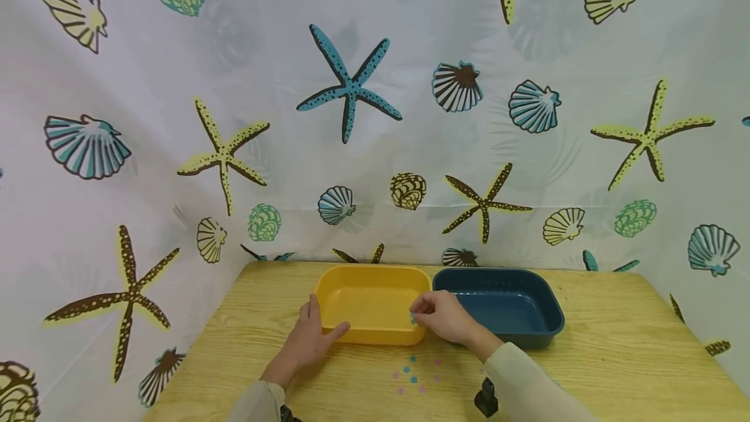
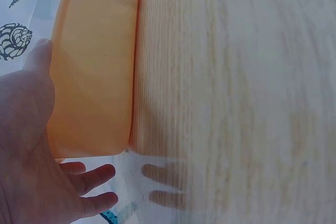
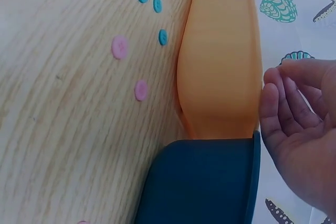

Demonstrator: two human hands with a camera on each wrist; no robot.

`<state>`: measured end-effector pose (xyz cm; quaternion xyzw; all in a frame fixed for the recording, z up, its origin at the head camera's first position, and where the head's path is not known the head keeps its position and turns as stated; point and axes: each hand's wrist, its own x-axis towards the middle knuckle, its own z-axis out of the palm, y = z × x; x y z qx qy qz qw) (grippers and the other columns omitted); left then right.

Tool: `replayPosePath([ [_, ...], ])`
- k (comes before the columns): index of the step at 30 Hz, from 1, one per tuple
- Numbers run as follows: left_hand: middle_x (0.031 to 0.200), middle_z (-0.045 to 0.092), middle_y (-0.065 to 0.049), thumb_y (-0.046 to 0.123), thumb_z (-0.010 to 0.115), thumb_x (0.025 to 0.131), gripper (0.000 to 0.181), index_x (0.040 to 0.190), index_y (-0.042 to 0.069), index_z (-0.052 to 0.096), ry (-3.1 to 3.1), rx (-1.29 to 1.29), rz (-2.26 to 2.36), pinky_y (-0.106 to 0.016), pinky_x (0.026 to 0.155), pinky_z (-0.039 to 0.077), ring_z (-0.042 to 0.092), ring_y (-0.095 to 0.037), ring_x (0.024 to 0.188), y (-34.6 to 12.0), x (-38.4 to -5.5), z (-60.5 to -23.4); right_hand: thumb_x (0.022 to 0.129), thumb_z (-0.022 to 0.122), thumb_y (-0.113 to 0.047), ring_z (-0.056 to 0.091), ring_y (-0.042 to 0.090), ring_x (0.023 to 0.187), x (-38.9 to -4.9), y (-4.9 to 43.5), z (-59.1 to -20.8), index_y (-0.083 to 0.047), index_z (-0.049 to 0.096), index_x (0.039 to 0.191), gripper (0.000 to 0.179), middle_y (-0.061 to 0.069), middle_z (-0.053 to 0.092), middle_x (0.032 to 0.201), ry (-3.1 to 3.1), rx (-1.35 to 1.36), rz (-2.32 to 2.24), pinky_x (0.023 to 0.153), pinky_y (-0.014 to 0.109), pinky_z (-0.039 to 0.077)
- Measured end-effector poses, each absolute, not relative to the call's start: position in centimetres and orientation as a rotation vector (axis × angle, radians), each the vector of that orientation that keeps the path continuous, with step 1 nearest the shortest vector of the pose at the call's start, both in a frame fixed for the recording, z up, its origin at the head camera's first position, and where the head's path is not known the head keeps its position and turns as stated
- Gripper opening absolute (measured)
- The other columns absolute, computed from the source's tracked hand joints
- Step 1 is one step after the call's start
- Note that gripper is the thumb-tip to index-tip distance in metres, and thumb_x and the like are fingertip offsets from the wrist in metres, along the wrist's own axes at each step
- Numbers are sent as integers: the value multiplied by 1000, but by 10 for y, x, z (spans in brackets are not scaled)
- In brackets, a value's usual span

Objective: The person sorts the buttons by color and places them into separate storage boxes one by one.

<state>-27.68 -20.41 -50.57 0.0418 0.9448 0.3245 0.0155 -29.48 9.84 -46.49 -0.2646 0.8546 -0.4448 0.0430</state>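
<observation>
My right hand [image 1: 448, 318] is above the right end of a yellow bin [image 1: 375, 338], pinching a small blue button [image 1: 413, 318] at its fingertips. In the right wrist view the thumb and fingertips of that hand [image 3: 304, 124] meet near the bin's rim, and the button is hidden there. At the bin's front left corner, my left hand [image 1: 308, 338] rests with its thumb by the front rim and its straight fingers along the left end. The left wrist view shows this hand [image 2: 26, 145] spread against the orange-looking bin wall [image 2: 94, 66].
A dark blue bin [image 1: 541, 340] stands right beside the yellow one. Several loose pink buttons [image 3: 119, 47] and blue buttons [image 3: 163, 37] lie on the wooden table [image 1: 609, 350] in front of the bins. A curtain [image 1: 398, 148] printed with shells and starfish hangs behind and at the sides.
</observation>
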Motion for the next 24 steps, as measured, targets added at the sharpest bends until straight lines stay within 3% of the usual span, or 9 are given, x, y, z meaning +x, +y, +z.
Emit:
replayPosePath([
  [12,147,9,-35,59,53,89,107,147,-10,-4,2942,119,1009,-56,101,32,32,-49,128,-204,-280,-510,92,61,-7,60,16,77,-304,99,-464,0,67,100,13,0,63,86,2617,-781,-1373,65,28,50],
  [24,147,9,-36,59,53,89,107,146,-10,-5,2963,127,994,-56,99,34,34,-49,126,-202,-278,-507,92,59,-4,62,30,82,-312,99,-463,2,67,101,13,3,63,86,2592,-734,-1404,64,29,50],
])
